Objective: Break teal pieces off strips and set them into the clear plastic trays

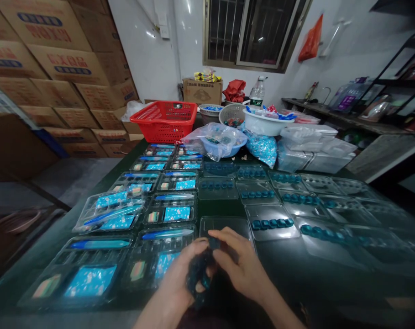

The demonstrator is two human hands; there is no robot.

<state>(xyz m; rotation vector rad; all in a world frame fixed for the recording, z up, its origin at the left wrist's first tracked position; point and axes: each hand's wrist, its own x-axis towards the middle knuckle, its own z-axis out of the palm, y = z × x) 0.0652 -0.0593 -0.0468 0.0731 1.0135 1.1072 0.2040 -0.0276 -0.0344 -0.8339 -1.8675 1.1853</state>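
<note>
My left hand (183,269) is curled around a clump of dark teal glossy pieces (197,269). Close beside it, my right hand (236,260) pinches at one dark piece (214,243) above the clump; its shape is blurred. Just beyond both hands lies a clear plastic tray (224,224). To the right, more clear trays hold rows of teal pieces (272,224). On the left, filled trays each carry a blue pen (99,244), a blue patterned packet (91,280) and a small striped pastel block (47,286).
A red basket (166,121), a blue bowl under plastic film (224,141), a white basin (267,123) and stacked clear containers (313,155) line the table's back. Cardboard boxes (56,27) are piled at left. A counter (365,119) stands at right.
</note>
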